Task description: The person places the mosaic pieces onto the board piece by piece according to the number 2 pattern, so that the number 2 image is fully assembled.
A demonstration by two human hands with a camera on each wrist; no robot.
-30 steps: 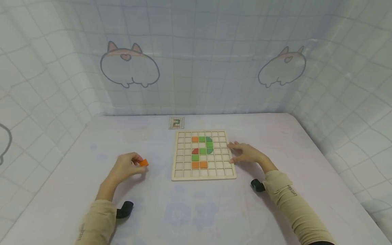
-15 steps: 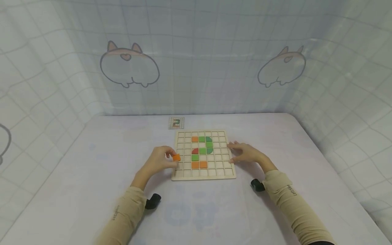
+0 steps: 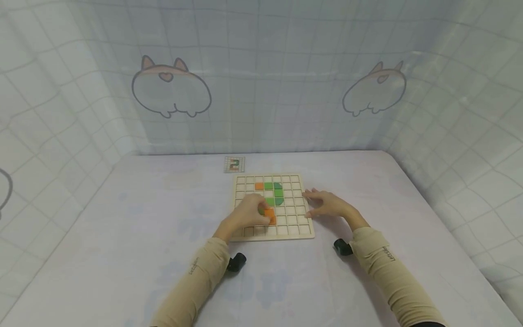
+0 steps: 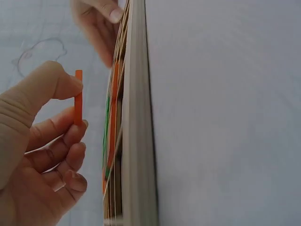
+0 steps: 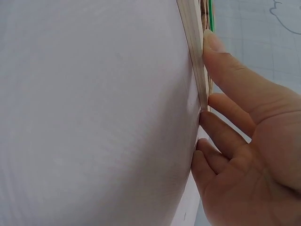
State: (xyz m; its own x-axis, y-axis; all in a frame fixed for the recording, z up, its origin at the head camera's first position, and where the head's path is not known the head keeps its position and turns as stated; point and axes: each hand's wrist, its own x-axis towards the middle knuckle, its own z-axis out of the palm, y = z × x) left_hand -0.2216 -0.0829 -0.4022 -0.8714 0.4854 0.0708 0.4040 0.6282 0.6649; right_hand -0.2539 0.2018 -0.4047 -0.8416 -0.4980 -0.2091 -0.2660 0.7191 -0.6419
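My left hand (image 3: 248,211) pinches an orange square tile (image 4: 78,106) between thumb and fingertips. It is over the lower left part of a wooden grid board (image 3: 293,230), and the left wrist view shows a gap between tile and board. Several flat tiles lie in the board's cells, among them an orange square (image 3: 259,186), a green square (image 3: 278,193) and a dark green rounded piece (image 3: 279,201). Other tiles are partly or wholly hidden behind the left hand. At the board's right edge rests my right hand (image 3: 328,204), its thumb and fingertips touching the rim.
A small card (image 3: 234,164) with a grid and a coloured pattern lies behind the board's far left corner. White cloth covers the table (image 3: 163,190). Grid-patterned curtains (image 3: 278,104) stand at the back and both sides. A black device (image 3: 237,262) sits at the left wrist.
My left hand has carried the orange tile rightward from the table left of the board to over the board. The right hand has stayed at the board's edge.
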